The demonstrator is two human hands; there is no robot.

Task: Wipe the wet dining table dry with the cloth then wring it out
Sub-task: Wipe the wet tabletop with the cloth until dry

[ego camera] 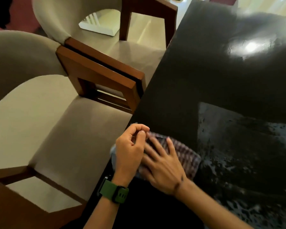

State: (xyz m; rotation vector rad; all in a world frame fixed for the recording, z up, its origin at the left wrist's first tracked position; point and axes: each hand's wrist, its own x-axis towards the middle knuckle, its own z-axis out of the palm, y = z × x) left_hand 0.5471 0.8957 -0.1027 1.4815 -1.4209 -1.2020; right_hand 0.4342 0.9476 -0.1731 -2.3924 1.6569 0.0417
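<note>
Cloth flat at the near-left corner of the wet black bench, both hands on it.

Right hand lies on top, fingers straight and spread, pressing it down for the wipe; left hand curls at the bench edge, fingers seemingly pinching the cloth's corner to steady it. Beaded water lies to the right, so there's open room that way; upholstered chairs crowd the left edge.

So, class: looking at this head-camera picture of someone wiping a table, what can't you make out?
Head view only:
- Cloth: partly covered by the right hand and left hand.
- Right hand: motion-blurred, so its finger contact is unclear.
- Table: cut off by the right edge.
- Watch: face turned away.
</note>
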